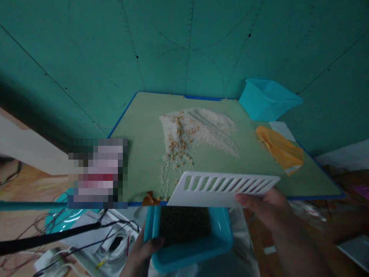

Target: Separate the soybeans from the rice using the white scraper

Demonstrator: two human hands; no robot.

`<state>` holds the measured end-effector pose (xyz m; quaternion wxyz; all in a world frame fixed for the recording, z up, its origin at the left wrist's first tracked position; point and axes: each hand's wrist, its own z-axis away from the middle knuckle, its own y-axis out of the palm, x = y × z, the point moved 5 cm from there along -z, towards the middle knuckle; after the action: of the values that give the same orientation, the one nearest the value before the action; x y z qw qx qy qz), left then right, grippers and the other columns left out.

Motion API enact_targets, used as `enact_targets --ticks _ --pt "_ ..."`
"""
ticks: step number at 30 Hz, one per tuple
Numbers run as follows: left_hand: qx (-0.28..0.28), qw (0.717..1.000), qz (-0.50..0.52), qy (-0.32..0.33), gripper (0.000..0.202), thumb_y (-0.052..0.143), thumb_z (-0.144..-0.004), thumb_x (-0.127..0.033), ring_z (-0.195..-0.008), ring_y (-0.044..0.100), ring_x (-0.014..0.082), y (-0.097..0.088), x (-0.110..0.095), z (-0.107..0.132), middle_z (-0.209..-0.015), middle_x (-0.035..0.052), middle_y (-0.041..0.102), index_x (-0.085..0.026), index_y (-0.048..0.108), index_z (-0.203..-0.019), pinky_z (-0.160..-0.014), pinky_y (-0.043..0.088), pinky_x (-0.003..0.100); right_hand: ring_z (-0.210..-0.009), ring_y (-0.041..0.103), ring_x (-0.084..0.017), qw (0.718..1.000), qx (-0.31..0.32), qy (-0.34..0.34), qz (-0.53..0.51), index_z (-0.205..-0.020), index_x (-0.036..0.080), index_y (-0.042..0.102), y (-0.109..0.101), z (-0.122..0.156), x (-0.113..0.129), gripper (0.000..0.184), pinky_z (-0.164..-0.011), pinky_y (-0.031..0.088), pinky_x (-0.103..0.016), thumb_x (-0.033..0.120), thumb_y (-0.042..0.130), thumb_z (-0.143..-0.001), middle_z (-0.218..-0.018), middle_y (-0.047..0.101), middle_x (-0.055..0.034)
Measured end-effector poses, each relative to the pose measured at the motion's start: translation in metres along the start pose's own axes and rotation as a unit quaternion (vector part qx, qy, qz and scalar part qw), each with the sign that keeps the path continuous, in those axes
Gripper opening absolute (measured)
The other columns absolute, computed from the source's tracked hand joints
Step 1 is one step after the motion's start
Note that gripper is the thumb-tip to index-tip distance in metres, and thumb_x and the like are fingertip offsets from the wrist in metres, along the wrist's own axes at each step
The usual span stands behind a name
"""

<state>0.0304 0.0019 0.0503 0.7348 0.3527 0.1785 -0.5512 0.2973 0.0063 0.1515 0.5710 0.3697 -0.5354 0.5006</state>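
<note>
My right hand grips the right end of a white slotted plastic scraper, thumb on its near face. The scraper stands along the table's front edge. My left hand holds the left side of a blue plastic bin, its thumb over the rim. Inside the bin lies a layer of small dark green grains. White rice-like grains spread across the middle of the green tabletop. Round yellow-brown beans are scattered over their left part, with a thin trail running toward the front edge.
A second blue bin stands at the back right. An orange cloth lies near the right edge. A blurred-out object stands at the left edge. Cables and a white power strip lie below left. A green wall rises behind.
</note>
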Motion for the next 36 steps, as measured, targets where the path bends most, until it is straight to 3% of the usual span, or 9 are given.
enact_targets --ticks 6,11,15,20,24,31,36 --pt "0.021 0.999 0.022 -0.017 0.083 0.070 -0.052 -0.029 -0.105 0.057 0.0360 -0.004 0.002 -0.002 -0.095 0.0015 0.075 -0.025 0.042 -0.130 -0.089 0.041 0.043 -0.077 0.066 -0.023 0.999 -0.010 -0.016 -0.031 -0.074 0.024 0.069 0.003 -0.011 0.002 0.019 -0.075 0.052 -0.037 0.038 0.072 -0.063 -0.080 0.072 -0.0040" --pt "0.044 0.999 0.010 0.007 0.076 0.067 -0.060 -0.029 -0.110 0.053 0.0358 -0.014 0.000 -0.004 -0.102 0.0017 0.074 -0.024 0.039 -0.131 -0.091 0.040 0.045 -0.076 0.065 -0.023 1.000 -0.020 -0.022 -0.002 -0.072 0.022 0.068 0.006 -0.019 0.008 0.019 -0.076 0.051 -0.036 0.038 0.072 -0.063 -0.077 0.071 -0.0036" --pt "0.052 0.998 0.006 0.017 0.065 0.062 -0.065 -0.029 -0.116 0.048 0.0348 -0.023 -0.002 -0.005 -0.100 -0.0024 0.074 -0.027 0.044 -0.128 -0.092 0.039 0.045 -0.078 0.065 -0.023 0.999 -0.028 -0.017 -0.008 -0.072 0.021 0.069 0.012 -0.019 0.015 0.018 -0.076 0.050 -0.035 0.037 0.072 -0.064 -0.078 0.071 -0.0030" --pt "0.053 0.998 0.009 0.015 0.052 0.062 -0.066 -0.032 -0.116 0.048 0.0334 -0.026 -0.002 -0.005 -0.108 -0.0008 0.071 -0.025 0.054 -0.118 -0.095 0.037 0.044 -0.078 0.065 -0.022 1.000 -0.003 -0.001 -0.022 -0.073 0.021 0.069 0.017 -0.020 0.013 0.019 -0.076 0.049 -0.035 0.036 0.073 -0.063 -0.079 0.072 -0.0032" --pt "0.064 0.997 0.016 0.030 0.056 0.061 -0.067 -0.028 -0.120 0.043 0.0321 -0.024 -0.002 -0.005 -0.107 -0.0025 0.071 -0.027 0.050 -0.122 -0.094 0.039 0.042 -0.076 0.065 -0.021 1.000 -0.008 0.003 -0.017 -0.072 0.021 0.067 0.016 -0.022 0.012 0.018 -0.074 0.049 -0.034 0.036 0.073 -0.063 -0.077 0.071 -0.0022" --pt "0.091 0.996 0.002 0.010 0.066 0.058 -0.070 -0.031 -0.116 0.049 0.0304 -0.025 0.006 -0.007 -0.107 -0.0041 0.071 -0.031 0.037 -0.132 -0.097 0.037 0.041 -0.072 0.064 -0.019 0.999 -0.004 0.012 -0.048 -0.070 0.021 0.068 0.020 -0.024 0.012 0.017 -0.070 0.049 -0.029 0.032 0.075 -0.061 -0.073 0.071 -0.0008" --pt "0.078 0.997 0.010 0.015 0.066 0.060 -0.068 -0.030 -0.122 0.042 0.0293 -0.028 0.007 -0.011 -0.107 -0.0059 0.071 -0.032 0.039 -0.131 -0.098 0.035 0.040 -0.073 0.063 -0.018 0.999 -0.007 0.009 -0.046 -0.070 0.021 0.068 0.021 -0.024 0.012 0.015 -0.071 0.048 -0.029 0.032 0.074 -0.061 -0.074 0.071 -0.0007"
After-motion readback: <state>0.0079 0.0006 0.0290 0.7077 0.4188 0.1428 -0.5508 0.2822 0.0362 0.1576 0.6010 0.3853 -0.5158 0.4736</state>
